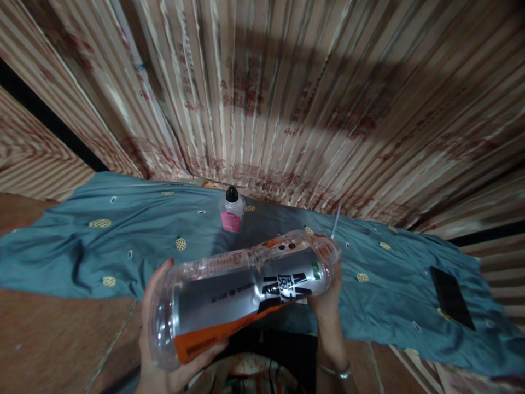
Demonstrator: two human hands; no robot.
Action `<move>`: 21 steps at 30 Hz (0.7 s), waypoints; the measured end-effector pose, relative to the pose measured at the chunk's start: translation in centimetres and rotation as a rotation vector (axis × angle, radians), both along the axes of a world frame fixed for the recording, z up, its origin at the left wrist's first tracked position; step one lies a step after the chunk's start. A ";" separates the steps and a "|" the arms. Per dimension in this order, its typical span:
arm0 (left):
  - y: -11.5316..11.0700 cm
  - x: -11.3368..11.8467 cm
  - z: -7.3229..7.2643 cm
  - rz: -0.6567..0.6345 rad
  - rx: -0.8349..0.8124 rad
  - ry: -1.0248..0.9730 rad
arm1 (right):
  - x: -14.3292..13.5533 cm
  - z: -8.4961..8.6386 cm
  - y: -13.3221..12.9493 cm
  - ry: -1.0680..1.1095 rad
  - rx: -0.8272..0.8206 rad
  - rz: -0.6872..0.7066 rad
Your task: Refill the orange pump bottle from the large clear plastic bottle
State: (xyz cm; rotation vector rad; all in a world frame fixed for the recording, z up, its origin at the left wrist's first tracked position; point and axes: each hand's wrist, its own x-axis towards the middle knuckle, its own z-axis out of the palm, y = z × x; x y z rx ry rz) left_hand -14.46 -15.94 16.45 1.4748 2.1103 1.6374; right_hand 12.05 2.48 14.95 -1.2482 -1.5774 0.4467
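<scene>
A large clear plastic bottle [217,298] with a silver and orange label lies nearly on its side in the air, its right end a little higher. My left hand [197,365] is closed around its wide left end, thumb along the lower side. Around the narrower right end, my right hand [330,298] is closed, with most of its fingers hidden behind the bottle. A thin whitish stick [336,220] rises beyond that end; I cannot tell whether it touches the bottle. Farther back, a small bottle [232,212] with a black cap and pink label stands upright.
A bluish-green cloth [151,230] with a pineapple print covers the long surface in front of me. On its right side lies a flat dark phone-like object [452,298]. Striped, pleated curtains [262,98] hang behind. Brown floor [61,334] shows at lower left.
</scene>
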 end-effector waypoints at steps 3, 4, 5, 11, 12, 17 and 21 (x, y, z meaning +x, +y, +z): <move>-0.1 0.1 0.0 -0.008 -0.024 0.000 | -0.1 0.3 0.0 0.009 0.047 -0.009; -0.1 0.2 0.1 -0.014 -0.031 -0.013 | -0.2 0.4 0.0 0.010 0.048 -0.003; -0.1 0.2 0.1 -0.020 -0.029 -0.030 | -0.2 0.4 0.0 0.011 0.042 0.002; 0.3 0.2 0.2 -0.013 -0.017 -0.032 | -0.1 0.1 0.0 0.032 0.003 -0.006; 0.4 0.2 0.3 -0.011 -0.010 -0.016 | -0.1 0.1 0.0 0.038 -0.003 0.000; 0.9 0.8 1.3 -0.013 0.034 0.020 | -0.1 0.2 0.0 0.011 0.034 0.026; 0.9 1.0 1.5 -0.035 0.027 -0.003 | 0.0 0.3 -0.1 -0.041 0.070 0.026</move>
